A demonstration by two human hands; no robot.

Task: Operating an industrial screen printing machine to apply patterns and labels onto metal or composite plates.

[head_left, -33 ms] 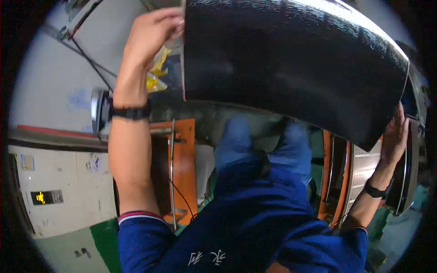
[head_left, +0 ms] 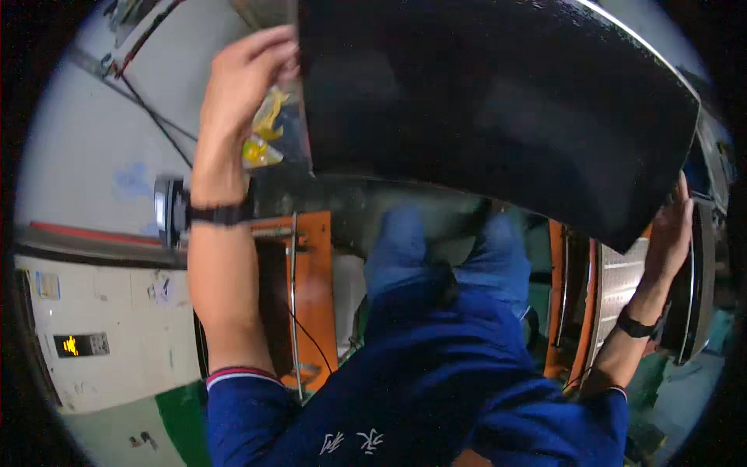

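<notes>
Closest in is the person's dark blue shirt (head_left: 420,389), with jeans (head_left: 398,245) below it and the legs set apart. There's a black strap (head_left: 222,214) on the left wrist and a dark band (head_left: 640,321) on the right.

Both arms reach out around a glossy black panel (head_left: 498,109), which sits in front of the person, beyond the knees. Its long axis runs from left to right, slanting so the right end dips back toward the body, one corner pointing at the right forearm. The broad dark face is turned to the wearer, and the far left part runs out of sight.

The left hand (head_left: 250,74) is half closed, fingers bent together and pinching the left edge. The right hand (head_left: 673,229) is more open, its fairly straight fingers laid along the right edge near that corner; how much of it wraps behind, I can't tell.

Farther off, an orange frame (head_left: 317,311) with a metal rod (head_left: 293,311) stands left of the legs, and a yellow wrapper (head_left: 268,117) lies past the left wrist. Out to the left is a white cabinet (head_left: 124,311) with a small lit display (head_left: 82,345).
</notes>
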